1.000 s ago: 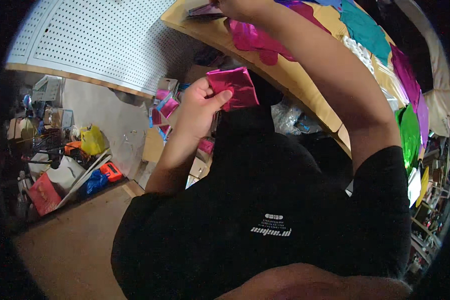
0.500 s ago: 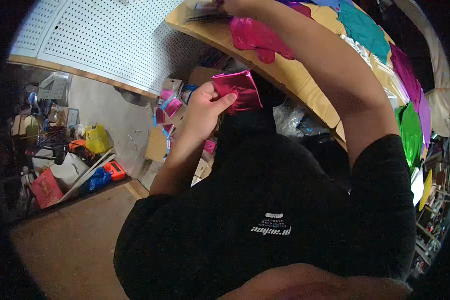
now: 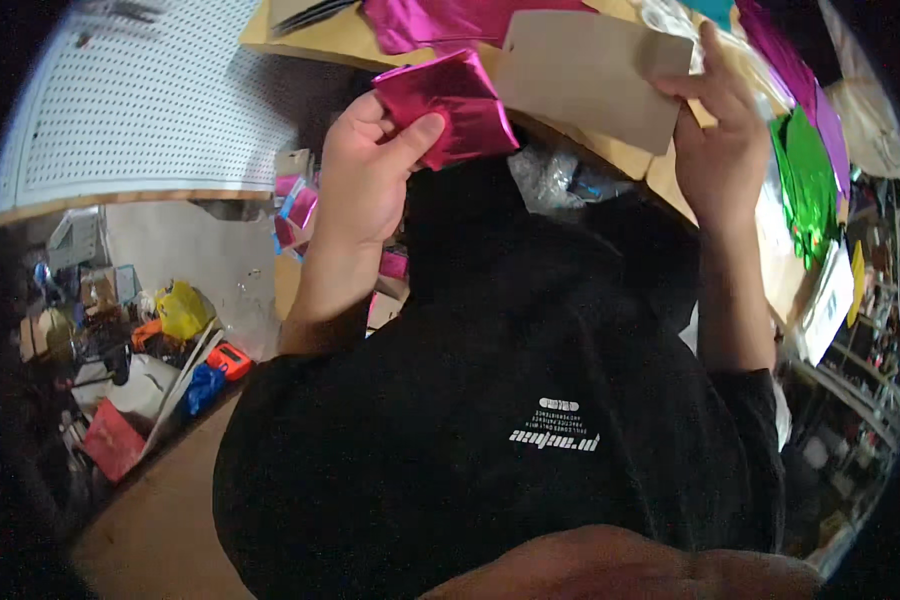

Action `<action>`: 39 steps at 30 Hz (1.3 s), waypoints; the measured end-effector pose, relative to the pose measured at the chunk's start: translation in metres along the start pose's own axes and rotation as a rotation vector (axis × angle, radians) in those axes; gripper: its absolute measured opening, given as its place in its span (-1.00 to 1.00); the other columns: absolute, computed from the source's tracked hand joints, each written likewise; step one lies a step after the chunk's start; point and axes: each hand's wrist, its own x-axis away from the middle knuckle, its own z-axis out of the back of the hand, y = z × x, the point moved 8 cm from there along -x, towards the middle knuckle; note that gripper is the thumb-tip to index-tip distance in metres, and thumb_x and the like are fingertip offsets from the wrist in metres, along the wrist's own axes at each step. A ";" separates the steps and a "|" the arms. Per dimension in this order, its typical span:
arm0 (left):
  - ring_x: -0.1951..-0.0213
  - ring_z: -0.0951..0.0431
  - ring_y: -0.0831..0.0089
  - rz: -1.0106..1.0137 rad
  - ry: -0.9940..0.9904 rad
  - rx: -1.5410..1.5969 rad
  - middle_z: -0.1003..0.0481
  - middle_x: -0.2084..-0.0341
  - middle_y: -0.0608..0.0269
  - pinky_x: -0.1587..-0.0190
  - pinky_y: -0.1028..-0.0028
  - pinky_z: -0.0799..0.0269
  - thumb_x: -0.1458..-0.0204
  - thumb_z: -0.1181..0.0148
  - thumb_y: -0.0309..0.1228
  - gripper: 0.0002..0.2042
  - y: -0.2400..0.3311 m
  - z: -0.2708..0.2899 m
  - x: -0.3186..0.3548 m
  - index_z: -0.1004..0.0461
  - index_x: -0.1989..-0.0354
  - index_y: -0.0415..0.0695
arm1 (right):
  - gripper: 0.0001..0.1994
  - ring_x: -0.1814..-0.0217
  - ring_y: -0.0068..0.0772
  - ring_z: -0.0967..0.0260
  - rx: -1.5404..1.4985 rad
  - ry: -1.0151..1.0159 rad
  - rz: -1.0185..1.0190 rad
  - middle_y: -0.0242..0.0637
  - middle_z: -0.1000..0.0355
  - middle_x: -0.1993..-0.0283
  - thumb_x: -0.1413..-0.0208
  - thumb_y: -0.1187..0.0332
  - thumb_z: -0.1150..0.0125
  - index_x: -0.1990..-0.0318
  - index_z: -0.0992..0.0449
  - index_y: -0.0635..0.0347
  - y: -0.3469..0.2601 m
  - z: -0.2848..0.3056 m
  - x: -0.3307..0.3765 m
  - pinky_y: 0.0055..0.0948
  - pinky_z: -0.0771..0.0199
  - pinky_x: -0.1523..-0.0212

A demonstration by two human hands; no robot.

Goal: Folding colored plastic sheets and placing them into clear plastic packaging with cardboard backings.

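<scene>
My left hand (image 3: 365, 175) is closed on a folded piece of shiny pink foil-like fabric (image 3: 465, 105), with the thumb pressed on its front. To the right of it, my right hand (image 3: 722, 150) grips a plain beige card (image 3: 590, 75) by its right edge. Thumb and some fingers pinch the card, while one finger points up past its corner. The card's left edge comes close to the pink fabric. More shiny pink fabric (image 3: 430, 22) lies behind on the yellowish tabletop (image 3: 340, 42).
A dark flat stack (image 3: 310, 12) lies at the table's far left. White pegboard (image 3: 160, 100) stands beyond on the left, above pink-filled packages (image 3: 295, 205). Green shiny material (image 3: 808, 185) hangs at the right. Clear plastic (image 3: 550, 180) is under the table edge; a yellow bag (image 3: 183, 310) sits among clutter.
My right hand has come back from the far left of the table and now holds the beige card. My left hand, still gripping the pink fabric, has risen slightly in view.
</scene>
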 end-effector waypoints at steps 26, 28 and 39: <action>0.21 -0.67 0.55 0.139 -0.391 -0.323 -0.70 0.20 0.15 0.10 0.52 -0.56 -0.23 -0.27 -0.58 -0.81 -0.099 -0.164 -0.004 -0.53 0.02 -0.30 | -0.64 0.05 -0.50 -0.56 -1.402 -0.074 -0.902 -0.30 -0.61 0.05 -0.23 0.51 -0.36 -0.15 -0.44 0.21 0.057 -0.013 0.133 -0.46 -0.55 -0.01; 0.17 -0.66 0.55 0.141 -0.405 -0.262 -0.69 0.16 0.15 0.06 0.50 -0.57 -0.22 -0.27 -0.59 -0.81 -0.100 -0.169 -0.001 -0.54 0.02 -0.30 | -0.64 0.04 -0.51 -0.56 -1.263 -0.087 -0.963 -0.28 -0.62 0.03 -0.21 0.56 -0.35 -0.15 -0.49 0.27 0.058 -0.012 0.136 -0.48 -0.54 -0.05; 0.17 -0.66 0.53 0.084 -0.443 -0.442 -0.69 0.20 0.17 0.05 0.44 -0.57 -0.19 -0.36 -0.49 -0.76 -0.110 -0.189 -0.004 -0.56 0.01 -0.26 | -0.81 0.10 -0.55 -0.57 -1.203 0.136 -1.043 -0.29 -0.64 0.09 -0.25 0.56 -0.33 0.01 -0.56 0.28 0.071 -0.004 0.160 -0.52 -0.56 0.01</action>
